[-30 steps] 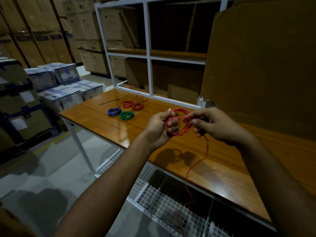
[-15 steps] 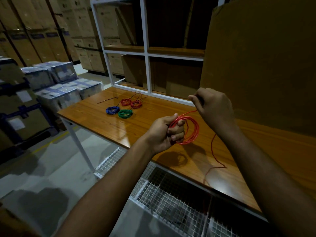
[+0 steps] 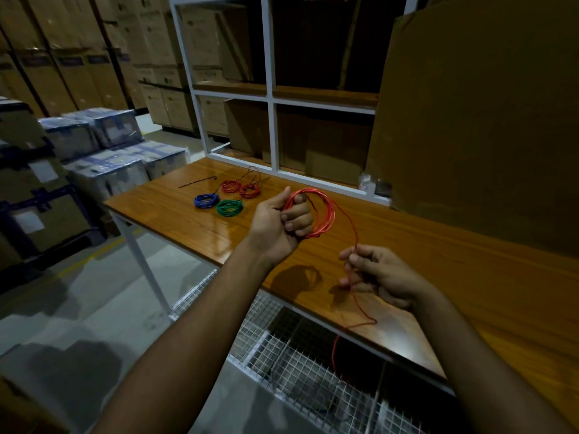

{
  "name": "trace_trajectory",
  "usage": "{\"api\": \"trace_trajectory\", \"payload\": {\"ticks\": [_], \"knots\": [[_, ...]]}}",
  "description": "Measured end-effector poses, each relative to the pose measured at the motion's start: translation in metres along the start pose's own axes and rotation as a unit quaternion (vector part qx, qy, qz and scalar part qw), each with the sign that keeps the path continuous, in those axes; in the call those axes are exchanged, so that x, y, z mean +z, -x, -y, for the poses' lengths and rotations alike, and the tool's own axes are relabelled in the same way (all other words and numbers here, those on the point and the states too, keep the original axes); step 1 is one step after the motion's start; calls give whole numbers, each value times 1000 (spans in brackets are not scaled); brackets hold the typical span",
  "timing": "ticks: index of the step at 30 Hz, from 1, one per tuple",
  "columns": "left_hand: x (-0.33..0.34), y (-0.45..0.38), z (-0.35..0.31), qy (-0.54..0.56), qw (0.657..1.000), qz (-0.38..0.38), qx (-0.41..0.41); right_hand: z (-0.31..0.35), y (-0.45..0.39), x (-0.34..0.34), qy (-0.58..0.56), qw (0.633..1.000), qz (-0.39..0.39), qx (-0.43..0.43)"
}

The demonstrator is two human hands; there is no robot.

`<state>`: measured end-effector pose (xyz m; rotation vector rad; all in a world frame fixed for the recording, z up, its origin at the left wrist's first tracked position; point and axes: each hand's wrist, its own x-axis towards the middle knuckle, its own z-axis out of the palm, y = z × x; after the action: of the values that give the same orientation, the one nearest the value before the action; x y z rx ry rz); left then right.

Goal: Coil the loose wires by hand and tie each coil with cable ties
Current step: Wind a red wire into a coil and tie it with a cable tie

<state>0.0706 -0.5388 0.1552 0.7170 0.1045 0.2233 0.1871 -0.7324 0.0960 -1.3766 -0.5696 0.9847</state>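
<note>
Head view of a wire-coiling bench. The left hand is raised above the wooden table, its fingers curled round one side of a red wire coil of several turns, which stands roughly upright in the fist. From the top of the coil a single loose red wire strand arcs down to the right hand, held lower and nearer the table's front edge; the thumb and curled fingers of this hand close lightly on the strand. Below the right hand the strand lies briefly on the tabletop, crosses the front edge and hangs over a white wire-mesh shelf. Towards the far left corner of the table lie four finished coils close together: a blue coil, a green coil and two small red coils. A thin dark strand lies just behind them. A white shelving frame and cardboard boxes stand behind the table.
</note>
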Motion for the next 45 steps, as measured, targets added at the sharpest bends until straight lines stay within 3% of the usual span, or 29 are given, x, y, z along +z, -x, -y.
{"api": "trace_trajectory", "payload": {"ticks": [2,3,5,7,10,11,13,16,18,20,23,25,28,32,34,37,41,43,45], "knots": [[2,-1,-3,-5,1000,-3,7,-7,1,16,77,992,-101,5],[2,-2,-3,-12,1000,-6,9,-8,0,25,180,972,-149,-7],[2,-5,-2,-29,999,-17,15,-4,3,42,439,876,-196,-41],[1,-9,0,-54,998,-29,25,7,13,60,615,773,-143,-65],[1,-12,5,-109,992,-47,39,28,31,82,686,718,-2,-119],[0,-12,7,-126,990,-53,43,35,35,87,697,700,1,-156],[0,-11,12,-156,985,-55,47,47,38,91,694,670,-74,-251],[1,-5,18,-188,981,-42,32,59,35,84,595,697,-209,-341],[2,-2,22,-199,979,-36,20,61,30,75,554,709,-281,-335],[2,0,24,-198,980,-24,13,63,24,66,542,730,-300,-290],[0,1,23,-132,991,-2,-2,72,20,52,464,852,-137,-199],[-2,0,22,-105,994,3,-7,81,24,44,431,886,-38,-169],[0,1,25,-109,994,9,-8,95,24,43,486,843,-40,-227],[8,2,31,-127,991,26,-26,108,8,46,590,712,-167,-342],[10,2,31,-119,992,36,-39,109,-1,41,582,708,-205,-343],[9,3,25,-92,993,37,-57,102,-13,30,535,775,-192,-277],[7,3,22,-81,994,24,-66,78,-15,15,302,942,1,-147],[3,3,21,-62,996,16,-63,65,-13,3,184,977,83,-74],[-1,2,18,-44,998,3,-53,49,-13,-10,133,982,134,-21]]}}
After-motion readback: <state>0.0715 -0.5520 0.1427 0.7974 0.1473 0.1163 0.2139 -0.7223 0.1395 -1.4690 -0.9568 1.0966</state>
